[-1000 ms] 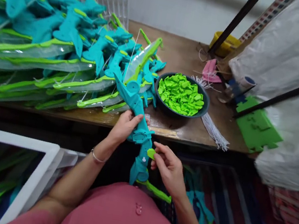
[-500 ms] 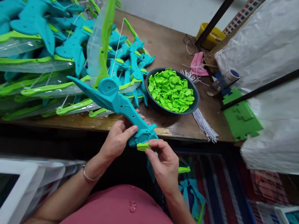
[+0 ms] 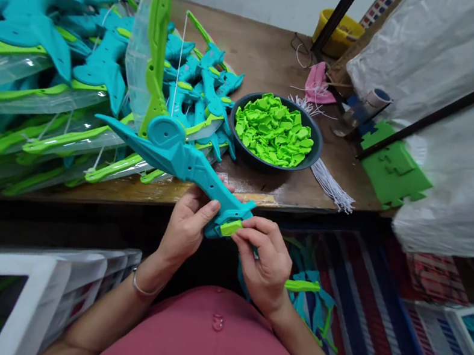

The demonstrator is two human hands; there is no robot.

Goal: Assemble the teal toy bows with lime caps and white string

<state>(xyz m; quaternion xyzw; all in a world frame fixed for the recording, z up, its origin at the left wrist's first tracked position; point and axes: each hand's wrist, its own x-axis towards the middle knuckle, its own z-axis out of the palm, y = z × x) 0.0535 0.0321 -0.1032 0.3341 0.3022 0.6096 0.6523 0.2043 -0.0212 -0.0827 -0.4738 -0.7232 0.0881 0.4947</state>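
A toy bow (image 3: 194,161) with a teal plastic body and a green limb slants in front of me, tilted over the table edge. My left hand (image 3: 186,224) is closed around its body near the lower end, thumb on top. Between thumb and fingers of my right hand (image 3: 266,259) is a small green plastic piece (image 3: 230,228), pressed against the recess in the teal body. Whether it sits inside the recess I cannot tell. A dark bowl (image 3: 236,141) full of similar green pieces (image 3: 272,132) stands beyond my hands.
Many teal and green bows (image 3: 35,44) are piled on the table (image 3: 261,41) at the left. White strings (image 3: 331,185) and a green foam tile (image 3: 395,165) lie right of the bowl. A white crate (image 3: 40,277) stands at lower left; more bow parts (image 3: 311,301) lie below at right.
My right hand has turned the small green piece flatter and brought it onto the recess of the bow. The left hand keeps its hold; the whole view has shifted slightly.
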